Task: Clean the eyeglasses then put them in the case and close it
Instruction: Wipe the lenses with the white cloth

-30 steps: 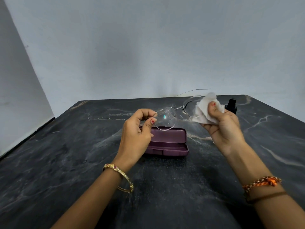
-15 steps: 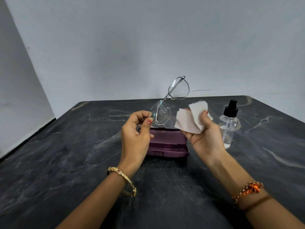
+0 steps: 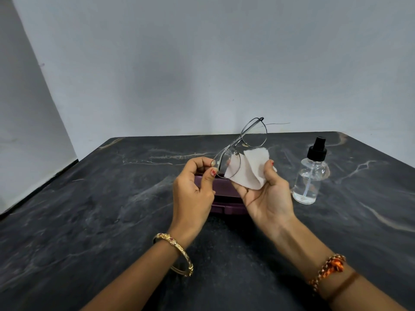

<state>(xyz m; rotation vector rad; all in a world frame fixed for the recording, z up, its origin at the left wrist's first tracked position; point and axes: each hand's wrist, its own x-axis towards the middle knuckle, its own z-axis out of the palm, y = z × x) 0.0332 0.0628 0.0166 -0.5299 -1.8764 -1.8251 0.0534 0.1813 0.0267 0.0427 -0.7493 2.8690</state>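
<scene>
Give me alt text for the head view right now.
The left hand pinches the glasses by one lens rim while the right hand holds a cloth against that lens. Beneath them a shut purple case lies on the dark table, a spray bottle beside it.

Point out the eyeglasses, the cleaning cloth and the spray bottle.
eyeglasses (image 3: 254, 134), head view, on the upper lens.
cleaning cloth (image 3: 250, 171), head view, on its middle fold.
spray bottle (image 3: 308, 182), head view, on the clear body.
</scene>
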